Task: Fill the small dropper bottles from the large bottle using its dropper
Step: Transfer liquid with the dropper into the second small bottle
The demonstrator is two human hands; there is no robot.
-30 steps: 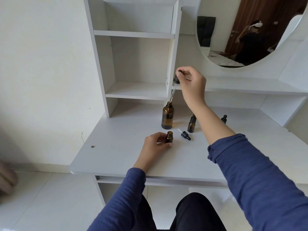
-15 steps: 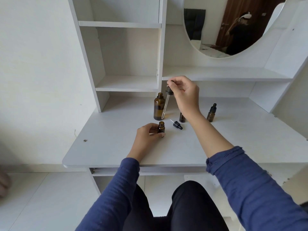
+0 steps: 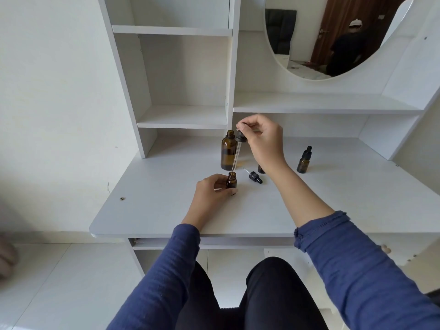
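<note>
A large amber bottle (image 3: 227, 153) stands uncapped near the back of the white desk (image 3: 166, 210). My right hand (image 3: 260, 136) pinches the black bulb of its long glass dropper (image 3: 237, 152), which hangs nearly upright with its tip just above the mouth of a small uncapped amber bottle (image 3: 231, 180). My left hand (image 3: 213, 191) holds that small bottle upright on the desk. Its small black dropper cap (image 3: 254, 176) lies on the desk just to the right. A second small bottle (image 3: 261, 169) is mostly hidden behind my right wrist.
A capped small dropper bottle (image 3: 304, 161) stands further right. White shelves (image 3: 183, 115) rise behind the desk on the left, and a long shelf under a round mirror (image 3: 333, 44) runs to the right. My knees sit below the desk's front edge.
My right hand lifted the dropper out of the large bottle, then lowered it toward me until its tip hung over the small bottle. My left hand kept its hold.
</note>
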